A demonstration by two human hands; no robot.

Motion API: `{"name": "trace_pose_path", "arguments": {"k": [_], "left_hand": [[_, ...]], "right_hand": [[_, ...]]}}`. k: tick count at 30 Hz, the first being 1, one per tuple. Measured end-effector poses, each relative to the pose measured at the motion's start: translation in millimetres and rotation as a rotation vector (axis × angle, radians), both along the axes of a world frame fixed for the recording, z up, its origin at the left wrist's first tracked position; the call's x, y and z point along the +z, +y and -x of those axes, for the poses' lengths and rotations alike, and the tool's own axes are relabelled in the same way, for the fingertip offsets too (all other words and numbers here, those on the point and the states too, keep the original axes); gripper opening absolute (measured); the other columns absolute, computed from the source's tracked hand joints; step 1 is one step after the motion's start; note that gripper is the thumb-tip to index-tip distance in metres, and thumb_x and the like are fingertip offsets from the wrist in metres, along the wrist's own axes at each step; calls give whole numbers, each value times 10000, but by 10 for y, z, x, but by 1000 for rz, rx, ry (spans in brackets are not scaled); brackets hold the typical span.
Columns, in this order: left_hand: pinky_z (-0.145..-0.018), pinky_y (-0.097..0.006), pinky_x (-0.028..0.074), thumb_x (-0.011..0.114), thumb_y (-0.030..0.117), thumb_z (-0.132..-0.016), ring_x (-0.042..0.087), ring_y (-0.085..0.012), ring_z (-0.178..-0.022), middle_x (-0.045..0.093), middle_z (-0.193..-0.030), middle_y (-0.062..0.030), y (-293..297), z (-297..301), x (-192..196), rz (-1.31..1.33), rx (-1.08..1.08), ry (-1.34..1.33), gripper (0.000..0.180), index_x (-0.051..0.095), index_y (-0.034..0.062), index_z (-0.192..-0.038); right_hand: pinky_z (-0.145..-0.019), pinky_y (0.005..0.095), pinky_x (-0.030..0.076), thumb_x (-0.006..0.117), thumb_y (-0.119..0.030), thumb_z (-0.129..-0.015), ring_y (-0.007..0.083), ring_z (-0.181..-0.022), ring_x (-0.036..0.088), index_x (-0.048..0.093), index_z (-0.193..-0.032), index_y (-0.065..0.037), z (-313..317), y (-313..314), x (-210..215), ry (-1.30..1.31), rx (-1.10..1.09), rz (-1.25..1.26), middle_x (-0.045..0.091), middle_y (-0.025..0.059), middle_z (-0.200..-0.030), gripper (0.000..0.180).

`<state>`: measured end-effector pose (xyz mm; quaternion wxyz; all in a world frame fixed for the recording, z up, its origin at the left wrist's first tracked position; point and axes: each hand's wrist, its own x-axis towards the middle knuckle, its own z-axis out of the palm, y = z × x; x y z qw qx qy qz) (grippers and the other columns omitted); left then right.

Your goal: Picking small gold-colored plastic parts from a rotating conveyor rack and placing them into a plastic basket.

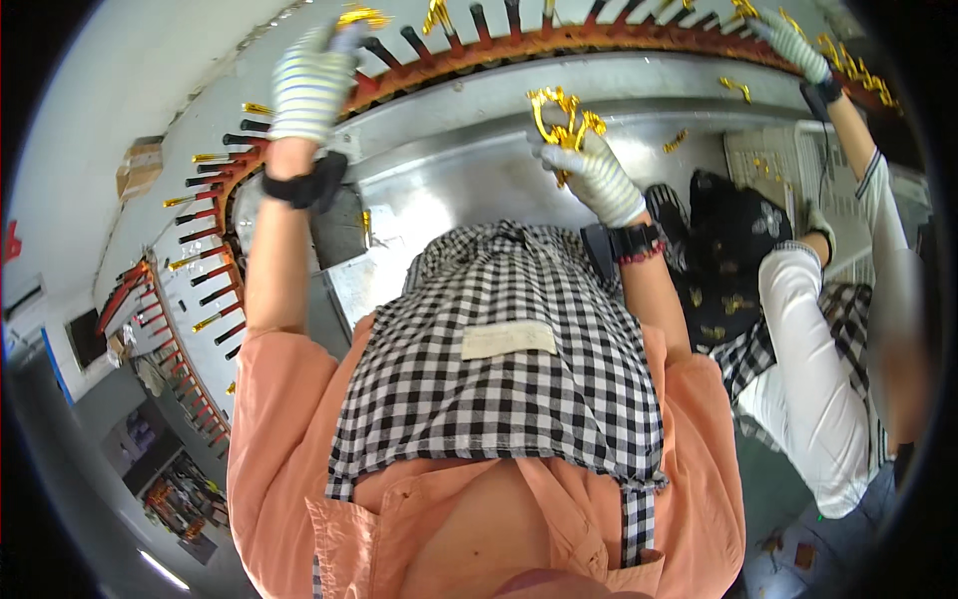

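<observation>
Nearest the camera: checked apron (499, 369) over an orange shirt (289, 419), forearms running up into frame.

Right hand (591, 170), striped glove: fingers (551, 152) clenched around a bunch of gold clips (561, 118), held up just above the grey metal panel (469, 170). Black watch and a red band at that wrist.

Left hand (311, 82), same glove: fingers curled over the top of the curved rack (439, 62), at a gold clip (361, 16) sitting on one of the black pegs (377, 50). Can't tell if they pinch it or just rest on it. Black strap at the wrist.

Rack: orange rim, pegs sticking outward, some carry gold clips, many bare. A second rack section (170, 349) sits lower left.

Risks, my read:
- Bunch in the right hand looks tangled; pulling one clip out could drag others loose, and they'd slide down the panel.
- Loose clips (736, 88) already lie on the panel, so strays are likely.
- Co-worker's gloved hand (793, 40) works the same rack to the right; arms could collide.

Containers: a white ribbed tray (788, 165) at right with a few gold pieces in it; a dark bag (733, 235) beside it, contents unclear.
</observation>
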<state>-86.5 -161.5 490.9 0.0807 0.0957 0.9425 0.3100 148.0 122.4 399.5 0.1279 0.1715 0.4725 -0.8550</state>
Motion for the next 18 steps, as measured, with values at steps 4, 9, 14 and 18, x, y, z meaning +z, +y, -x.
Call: {"name": "trace_pose_path", "arguments": {"k": [4, 9, 14, 18], "left_hand": [[-923, -493, 537, 557, 489, -1004, 672, -428, -1081, 727, -1123, -219, 391, 119, -178, 202, -137, 253, 490, 695, 112, -1284], [-925, -518, 545, 520, 372, -1017, 688, -399, -1082, 723, -1152, -215, 132, 368, -410, 539, -140, 77, 455, 608, 153, -1406], [-894, -501, 554, 557, 305, -1000, 692, -381, -1080, 731, -1152, -190, -51, 131, -98, 765, -253, 7, 421, 607, 195, -1404], [-735, -426, 584, 610, 169, -985, 738, -310, -834, 771, -1008, -164, -34, -210, -150, 325, -312, 455, 363, 648, 131, -1345]], "right_hand": [[-763, 253, 484, 792, -207, -891, 87, -856, 582, 640, -1252, -32, 20, -136, 123, -3, 15, -104, 659, 5, -1036, 430], [-733, 243, 477, 790, -198, -908, 79, -823, 575, 648, -1247, -75, -9, -199, 37, -10, 80, -113, 622, -40, -951, 387], [-777, 279, 505, 852, -237, -857, 112, -823, 580, 656, -1186, -59, 82, -49, 163, -106, 95, -521, 632, -20, -922, 423], [-694, 277, 505, 850, -336, -858, 97, -770, 597, 696, -1067, -43, 477, 284, 524, -5, -227, -706, 676, -4, -872, 391]]}}
